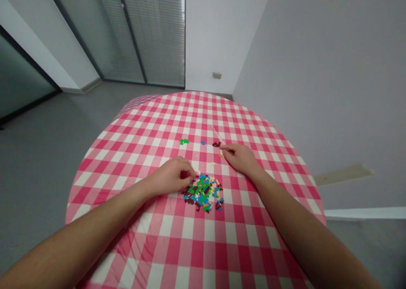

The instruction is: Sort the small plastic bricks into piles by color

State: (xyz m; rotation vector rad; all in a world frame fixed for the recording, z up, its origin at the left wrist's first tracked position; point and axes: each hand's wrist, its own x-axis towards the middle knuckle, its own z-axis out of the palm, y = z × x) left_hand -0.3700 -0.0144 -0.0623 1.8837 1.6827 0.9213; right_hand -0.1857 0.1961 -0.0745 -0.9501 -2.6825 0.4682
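Note:
My left hand (173, 175) is at the upper left edge of a pile of small flat coloured pieces (204, 192), green, blue, brown, cream and yellow. Its thumb and fingers are closed together at the pile; whatever is between them is too small to make out. Farther forward, my right hand (241, 158) rests low over the cloth with fingers pinched beside a small group of brown pieces (216, 144). A thin pale strip (217, 133) runs forward from near these fingertips; I cannot tell whether they hold it.
Green pieces (184, 141) and blue pieces (203, 143) form separate small groups on the red-and-white checked tablecloth (203, 238). Cream pieces (213, 163) and a yellow piece (221, 156) lie between the hands. A wall (333, 90) stands to the right, glass panels (142, 35) beyond.

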